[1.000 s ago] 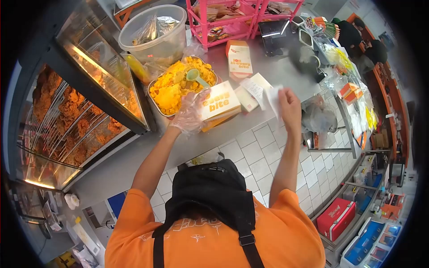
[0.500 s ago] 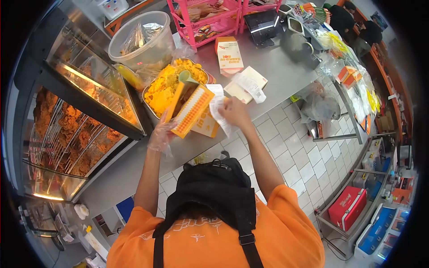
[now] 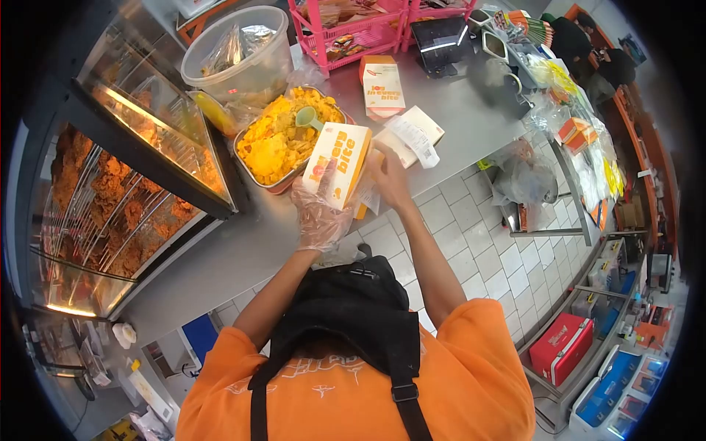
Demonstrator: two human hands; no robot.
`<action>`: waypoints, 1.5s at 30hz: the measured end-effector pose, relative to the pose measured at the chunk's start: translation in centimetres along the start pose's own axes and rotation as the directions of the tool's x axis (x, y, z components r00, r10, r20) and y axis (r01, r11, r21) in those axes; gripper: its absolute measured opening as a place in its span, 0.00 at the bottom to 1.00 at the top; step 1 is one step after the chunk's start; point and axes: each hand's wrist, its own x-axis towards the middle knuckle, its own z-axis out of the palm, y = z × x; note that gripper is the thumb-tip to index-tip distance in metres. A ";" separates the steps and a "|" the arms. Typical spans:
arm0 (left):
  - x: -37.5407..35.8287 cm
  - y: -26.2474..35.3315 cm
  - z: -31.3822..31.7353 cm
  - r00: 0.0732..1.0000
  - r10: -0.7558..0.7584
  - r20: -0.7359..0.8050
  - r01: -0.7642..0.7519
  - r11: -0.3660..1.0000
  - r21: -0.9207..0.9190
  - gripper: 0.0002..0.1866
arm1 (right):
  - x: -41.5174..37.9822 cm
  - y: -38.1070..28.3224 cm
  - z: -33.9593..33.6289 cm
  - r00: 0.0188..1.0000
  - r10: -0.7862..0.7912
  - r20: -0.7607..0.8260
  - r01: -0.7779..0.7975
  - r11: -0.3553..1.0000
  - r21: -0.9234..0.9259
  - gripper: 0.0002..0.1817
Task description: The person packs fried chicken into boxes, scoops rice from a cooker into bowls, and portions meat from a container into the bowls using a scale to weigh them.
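Note:
My left hand (image 3: 320,213), in a clear plastic glove, presses down on the lid of a white and orange food box (image 3: 338,163) on the steel counter (image 3: 456,110). My right hand (image 3: 387,178) is bare and holds a white paper slip (image 3: 368,197) against the box's right side. Just beyond the box sits a metal tray of yellow food (image 3: 276,143) with a green scoop (image 3: 309,118) lying in it.
A second printed box (image 3: 382,88) and a flat white box with a receipt (image 3: 412,136) lie further back. A clear tub (image 3: 239,59), pink baskets (image 3: 353,33) and a heated case of fried chicken (image 3: 110,206) line the counter. Other people stand at the far right.
The box stood open with its lid up; now the lid is closed under my left hand. My right hand brought the paper slip from the right side to the box.

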 end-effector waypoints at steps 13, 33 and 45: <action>-4.0 -4.9 -3.1 0.991 0.131 0.009 -0.129 0.983 -0.132 0.46 | 0.9 2.7 -1.7 0.840 -0.537 0.082 0.468 0.640 -0.609 0.11; 3.6 -0.8 1.9 0.966 0.237 0.103 -0.191 0.924 -0.331 0.41 | 1.3 0.1 -5.0 0.953 0.258 0.157 -0.263 0.965 0.014 0.32; 6.2 2.0 0.6 0.963 0.173 0.205 -0.153 0.982 -0.111 0.34 | 8.1 -0.8 -14.8 0.911 0.112 0.397 -0.073 0.991 -0.112 0.31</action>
